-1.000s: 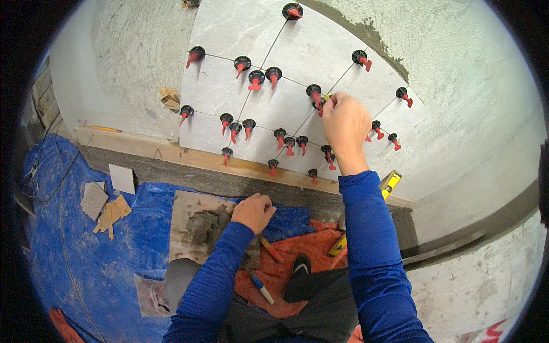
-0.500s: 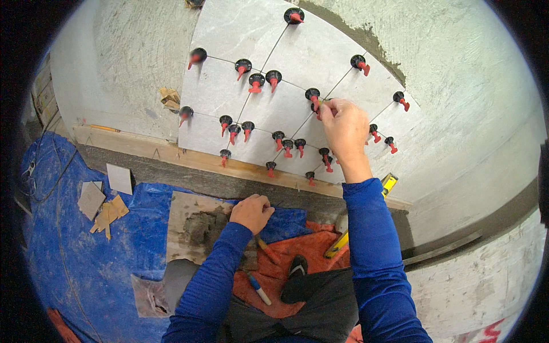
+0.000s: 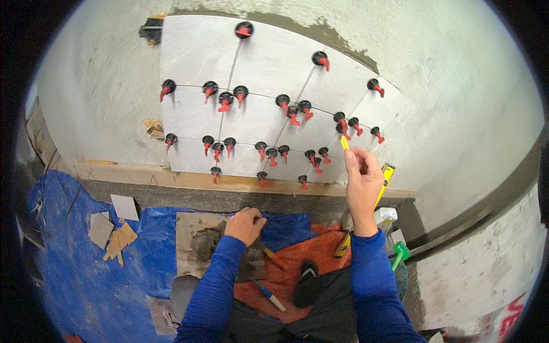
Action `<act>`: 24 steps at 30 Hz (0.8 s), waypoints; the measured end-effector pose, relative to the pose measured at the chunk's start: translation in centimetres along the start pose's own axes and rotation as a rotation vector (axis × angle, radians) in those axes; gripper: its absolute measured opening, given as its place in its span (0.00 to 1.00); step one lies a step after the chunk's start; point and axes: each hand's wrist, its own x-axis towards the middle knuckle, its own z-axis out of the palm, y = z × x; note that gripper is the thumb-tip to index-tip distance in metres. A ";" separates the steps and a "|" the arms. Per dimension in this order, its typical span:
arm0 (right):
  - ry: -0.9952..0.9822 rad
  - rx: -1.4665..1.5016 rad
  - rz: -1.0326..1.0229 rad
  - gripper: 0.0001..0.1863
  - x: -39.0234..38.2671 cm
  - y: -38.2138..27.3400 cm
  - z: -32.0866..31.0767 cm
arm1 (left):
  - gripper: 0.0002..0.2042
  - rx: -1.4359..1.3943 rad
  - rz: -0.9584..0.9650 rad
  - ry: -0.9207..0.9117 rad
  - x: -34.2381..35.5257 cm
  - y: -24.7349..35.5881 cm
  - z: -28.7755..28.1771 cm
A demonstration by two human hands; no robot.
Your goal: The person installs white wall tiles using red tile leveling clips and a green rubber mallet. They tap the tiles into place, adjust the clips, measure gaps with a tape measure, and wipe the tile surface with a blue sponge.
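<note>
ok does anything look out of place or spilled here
A ragged piece of brown cardboard lies on the blue tarp beside a pale square piece, like stray scrap. Grey mortar is smeared across the board by the left hand, though that may be working mess.

Smooth tiles (image 3: 274, 63) w/ plstc clips (image 3: 244, 30), rough wall (image 3: 108, 86).

This view comes from the left one of two fisheye cameras worn side by side on the person's head. It looks forward and steeply down over both forearms (image 3: 377, 274), near enough to fit the whole patch of tiles (image 3: 200, 51) above and the blue tarp (image 3: 86, 257) below; straight edges bow toward a round, dark rim.
</note>
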 end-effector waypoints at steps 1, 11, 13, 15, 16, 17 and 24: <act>-0.003 -0.006 -0.065 0.08 -0.4 0.8 -1.4 | 0.12 -0.008 0.013 0.014 -0.1 -0.1 0.2; 0.134 -0.131 0.449 0.08 -9.8 11.0 -22.0 | 0.11 0.066 0.160 -0.043 -1.2 -0.1 2.1; 0.084 -0.281 0.443 0.07 -13.3 13.0 -26.8 | 0.12 0.039 0.088 -0.129 -1.5 0.0 2.7; 0.001 -0.521 0.615 0.06 -16.9 15.2 -31.9 | 0.11 0.145 0.074 -0.175 -2.2 -0.1 2.9; -0.038 -0.693 0.614 0.07 -18.7 16.6 -33.8 | 0.11 0.125 0.070 -0.210 -2.3 -0.2 3.1; -0.091 -0.831 0.578 0.07 -20.4 18.0 -35.7 | 0.11 0.101 0.092 -0.220 -2.4 -0.4 3.0; 0.059 -1.028 0.847 0.11 -27.0 29.2 -42.5 | 0.11 0.211 -0.082 -0.307 -3.7 -1.3 1.5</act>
